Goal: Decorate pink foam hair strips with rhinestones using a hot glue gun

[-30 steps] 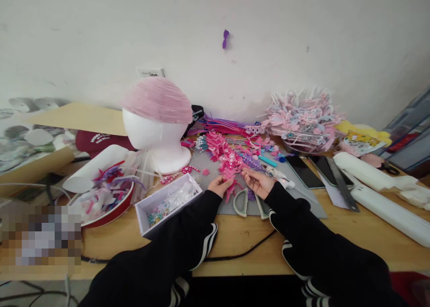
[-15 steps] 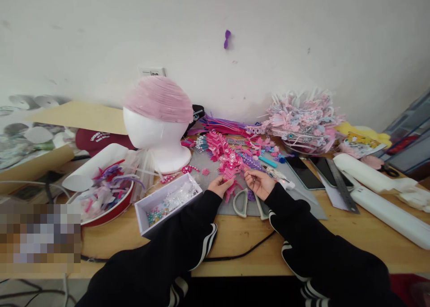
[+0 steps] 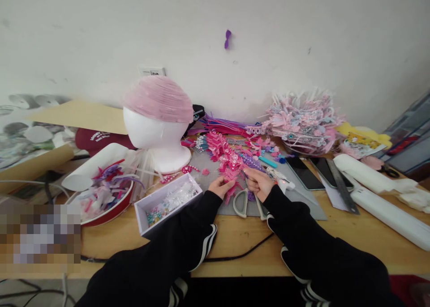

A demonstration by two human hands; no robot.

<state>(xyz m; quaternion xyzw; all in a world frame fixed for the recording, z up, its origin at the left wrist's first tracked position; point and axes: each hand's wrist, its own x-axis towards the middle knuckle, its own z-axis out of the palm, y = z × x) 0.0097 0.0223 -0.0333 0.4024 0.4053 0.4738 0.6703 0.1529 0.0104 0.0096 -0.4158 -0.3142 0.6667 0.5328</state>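
Note:
My left hand [image 3: 220,187] pinches the lower left edge of a bright pink decorated ornament [image 3: 231,159] with leaf-like strips and pearly beads. Close by on the right, my right hand [image 3: 259,182] has its thumb and index finger pressed together at the ornament's right edge; whatever is between those fingertips is too small to make out. Just below both hands lie the grey handles of scissors [image 3: 240,204]. A purple beaded piece [image 3: 252,162] and a white glue gun [image 3: 285,182] rest beyond my right hand.
A white box of beads [image 3: 141,213] stands left of my hands, beside a red-rimmed bowl of trimmings [image 3: 129,199]. Behind it is a white foam head [image 3: 152,137] wearing a pink cap. Phones [image 3: 304,172], a metal ruler [image 3: 344,190] and white rolls [image 3: 389,215] lie at right.
My right hand's fingers have curled in, and its index finger now points at the pink ornament's right edge. The left hand keeps its pinch in nearly the same spot.

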